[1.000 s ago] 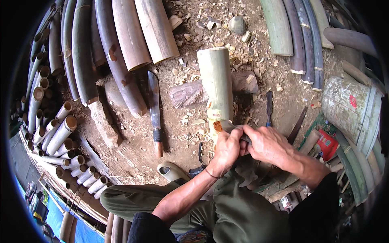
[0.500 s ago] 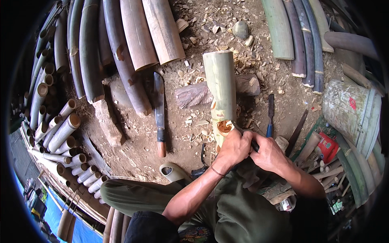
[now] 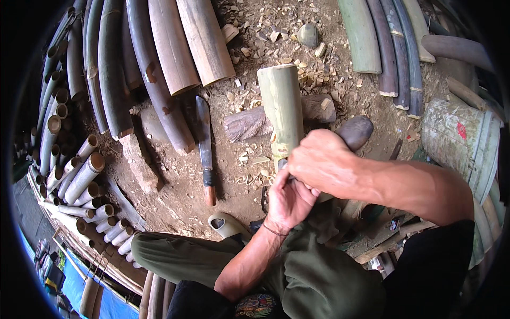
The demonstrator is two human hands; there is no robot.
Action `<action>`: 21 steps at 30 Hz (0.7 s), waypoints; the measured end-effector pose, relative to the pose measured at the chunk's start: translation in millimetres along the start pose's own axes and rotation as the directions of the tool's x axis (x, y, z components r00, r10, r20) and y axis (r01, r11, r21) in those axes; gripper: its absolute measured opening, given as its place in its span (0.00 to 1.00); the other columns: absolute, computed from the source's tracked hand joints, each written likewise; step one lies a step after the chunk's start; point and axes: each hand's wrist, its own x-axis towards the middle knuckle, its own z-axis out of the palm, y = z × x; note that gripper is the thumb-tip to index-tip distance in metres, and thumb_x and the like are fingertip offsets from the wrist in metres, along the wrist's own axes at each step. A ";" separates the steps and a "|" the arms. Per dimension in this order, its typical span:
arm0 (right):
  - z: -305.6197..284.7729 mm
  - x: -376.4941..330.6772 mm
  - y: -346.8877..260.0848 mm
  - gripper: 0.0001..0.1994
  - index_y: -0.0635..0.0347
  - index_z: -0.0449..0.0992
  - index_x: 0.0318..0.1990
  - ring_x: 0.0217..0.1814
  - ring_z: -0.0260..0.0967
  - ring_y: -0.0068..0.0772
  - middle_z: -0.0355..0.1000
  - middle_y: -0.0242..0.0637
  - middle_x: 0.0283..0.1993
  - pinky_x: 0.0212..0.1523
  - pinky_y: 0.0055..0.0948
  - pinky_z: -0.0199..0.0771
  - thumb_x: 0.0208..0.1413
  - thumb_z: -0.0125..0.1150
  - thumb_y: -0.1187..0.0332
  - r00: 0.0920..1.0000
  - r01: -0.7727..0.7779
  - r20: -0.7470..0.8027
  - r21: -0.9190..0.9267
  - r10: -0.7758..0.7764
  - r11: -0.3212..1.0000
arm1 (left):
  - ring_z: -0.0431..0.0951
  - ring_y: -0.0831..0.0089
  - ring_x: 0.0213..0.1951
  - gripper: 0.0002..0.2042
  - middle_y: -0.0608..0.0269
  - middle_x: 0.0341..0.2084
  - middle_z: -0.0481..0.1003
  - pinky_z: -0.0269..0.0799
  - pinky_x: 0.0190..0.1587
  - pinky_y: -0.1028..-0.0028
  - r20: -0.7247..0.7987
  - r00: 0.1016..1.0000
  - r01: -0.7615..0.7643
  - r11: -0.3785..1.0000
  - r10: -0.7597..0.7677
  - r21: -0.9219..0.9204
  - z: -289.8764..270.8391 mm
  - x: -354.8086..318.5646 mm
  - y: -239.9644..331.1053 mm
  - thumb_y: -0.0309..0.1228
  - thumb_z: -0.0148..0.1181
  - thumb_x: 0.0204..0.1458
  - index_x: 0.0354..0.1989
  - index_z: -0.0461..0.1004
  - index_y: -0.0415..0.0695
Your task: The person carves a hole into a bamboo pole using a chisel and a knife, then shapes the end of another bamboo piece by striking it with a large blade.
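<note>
A pale green bamboo section (image 3: 281, 101), carved to bare yellowish wood at its near end, rests across a short log (image 3: 249, 125). My right hand (image 3: 324, 162) is closed over its near end around a tool with a thick, dark rounded handle (image 3: 356, 133), whose butt sticks out to the far right. The tool's working end is mostly hidden by my fingers. Just below, my left hand (image 3: 291, 201) has its palm turned up and its fingers curled against my right hand. What those fingers grip is hidden.
Left of the log lies a machete (image 3: 204, 149) with a wooden handle. Large bamboo poles (image 3: 175, 48) stretch across the far left, more poles (image 3: 366, 42) at the far right. Cut bamboo tubes (image 3: 85, 175) are stacked at left. A stained whitish bucket (image 3: 457, 138) lies at right. Wood chips litter the ground.
My right hand has moved up and left over the carved opening, turning the tool so its handle points far right. My left hand has shifted down and rolled palm up. The chisel is now covered.
</note>
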 end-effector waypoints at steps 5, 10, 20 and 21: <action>60.6 -42.9 7.4 0.11 0.58 0.77 0.35 0.26 0.78 0.37 0.77 0.38 0.27 0.25 0.36 0.76 0.44 0.64 0.65 0.999 -0.024 -0.031 0.187 0.030 0.982 | 0.76 0.68 0.51 0.18 0.59 0.50 0.76 0.70 0.56 0.63 0.041 0.988 0.149 0.989 -0.148 -0.014 -21.7 3.3 -34.2 0.44 0.45 0.66 0.55 0.69 0.45; 126.2 -47.5 -37.9 0.14 0.56 0.71 0.38 0.29 0.77 0.49 0.76 0.42 0.27 0.27 0.44 0.76 0.47 0.65 0.60 0.907 -0.250 -0.101 0.649 0.408 0.718 | 0.80 0.66 0.26 0.18 0.52 0.27 0.79 0.79 0.33 0.70 -0.552 0.834 0.377 0.748 -0.018 0.546 1.5 -12.4 -8.1 0.38 0.47 0.64 0.40 0.75 0.33; 147.6 23.8 -137.9 0.20 0.63 0.64 0.45 0.34 0.75 0.57 0.74 0.47 0.30 0.34 0.46 0.76 0.52 0.66 0.65 0.602 0.016 -0.148 0.985 0.785 0.173 | 0.81 0.60 0.23 0.11 0.49 0.19 0.77 0.79 0.28 0.64 -0.110 0.982 -0.012 -0.625 -0.156 0.780 -7.9 -0.3 78.8 0.30 0.47 0.57 0.29 0.75 0.39; 147.8 14.0 -130.0 0.20 0.64 0.64 0.47 0.35 0.75 0.57 0.74 0.49 0.31 0.35 0.47 0.76 0.52 0.66 0.65 0.641 0.111 -0.213 0.976 0.737 0.186 | 0.81 0.60 0.23 0.11 0.49 0.18 0.76 0.78 0.28 0.63 -0.044 0.989 -0.060 -0.660 -0.140 0.749 -11.7 -3.3 75.7 0.31 0.47 0.57 0.29 0.75 0.39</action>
